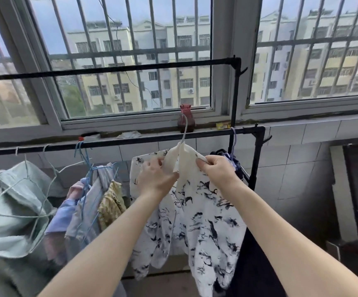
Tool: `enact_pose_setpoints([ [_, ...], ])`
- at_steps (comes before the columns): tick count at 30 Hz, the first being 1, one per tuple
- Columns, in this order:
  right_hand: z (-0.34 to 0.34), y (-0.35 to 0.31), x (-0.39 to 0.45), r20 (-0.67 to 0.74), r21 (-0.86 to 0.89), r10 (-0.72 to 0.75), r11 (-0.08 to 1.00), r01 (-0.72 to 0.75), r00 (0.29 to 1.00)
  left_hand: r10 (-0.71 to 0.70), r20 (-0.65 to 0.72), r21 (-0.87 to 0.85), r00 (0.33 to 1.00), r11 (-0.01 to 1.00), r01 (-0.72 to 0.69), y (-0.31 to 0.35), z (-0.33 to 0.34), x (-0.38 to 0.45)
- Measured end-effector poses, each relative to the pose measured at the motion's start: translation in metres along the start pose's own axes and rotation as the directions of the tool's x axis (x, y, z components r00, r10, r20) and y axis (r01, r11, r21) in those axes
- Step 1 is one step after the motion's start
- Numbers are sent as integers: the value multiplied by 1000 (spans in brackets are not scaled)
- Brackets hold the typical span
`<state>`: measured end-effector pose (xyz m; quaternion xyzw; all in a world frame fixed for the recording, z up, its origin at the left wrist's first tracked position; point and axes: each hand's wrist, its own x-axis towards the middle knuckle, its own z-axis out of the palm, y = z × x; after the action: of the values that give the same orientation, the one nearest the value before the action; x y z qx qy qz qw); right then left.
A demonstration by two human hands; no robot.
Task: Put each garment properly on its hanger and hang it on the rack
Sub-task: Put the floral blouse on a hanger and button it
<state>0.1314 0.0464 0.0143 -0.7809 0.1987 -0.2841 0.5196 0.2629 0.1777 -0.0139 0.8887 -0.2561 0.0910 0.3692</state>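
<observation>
At the right end of the black metal rack point(130, 139), I pinch the soft cream lining at the neck of a white, ink-splashed garment point(203, 213) with both hands, left hand point(154, 176) and right hand point(217, 169) each gripping cloth. Its long axis hangs straight down; the thin pale wire hanger point(184, 129) hooks upward beside the lower rail, near a red glass vase point(186, 116).

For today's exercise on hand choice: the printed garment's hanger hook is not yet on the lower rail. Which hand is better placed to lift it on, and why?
The left hand. It holds the white printed garment nearest the hanger hook, close to the lower rail. The right hand pinches the collar farther right.
</observation>
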Motion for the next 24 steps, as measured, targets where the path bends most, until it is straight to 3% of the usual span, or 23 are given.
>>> enact_pose_setpoints([
  [4, -3, 3, 2, 31, 4, -4, 1000, 4, 1000, -162, 38, 108, 986, 982, 157, -3, 13, 4],
  [8, -8, 7, 7, 23, -38, -57, 998, 58, 998, -201, -34, -130, 979, 972, 196, -17, 5, 11],
  [11, -7, 14, 10, 68, -161, -69, 984, 80, 995, -184, -147, -398, 972, 911, 112, -11, -11, 24],
  [14, -3, 18, 16, 99, -158, -62, 984, 77, 993, -120, -190, -426, 974, 904, 28, -7, -23, 44],
  [19, 1, 18, 27, 87, -245, -61, 966, 80, 994, 39, 104, -435, 994, 900, 10, -20, -7, 56],
  [22, 5, 24, 28, 70, -279, -27, 959, 46, 997, 126, 193, -430, 973, 902, -32, -32, 1, 67],
  [24, 9, 27, 27, 64, -238, -6, 971, 21, 998, 186, 355, -485, 916, 875, 10, -37, 1, 72],
])
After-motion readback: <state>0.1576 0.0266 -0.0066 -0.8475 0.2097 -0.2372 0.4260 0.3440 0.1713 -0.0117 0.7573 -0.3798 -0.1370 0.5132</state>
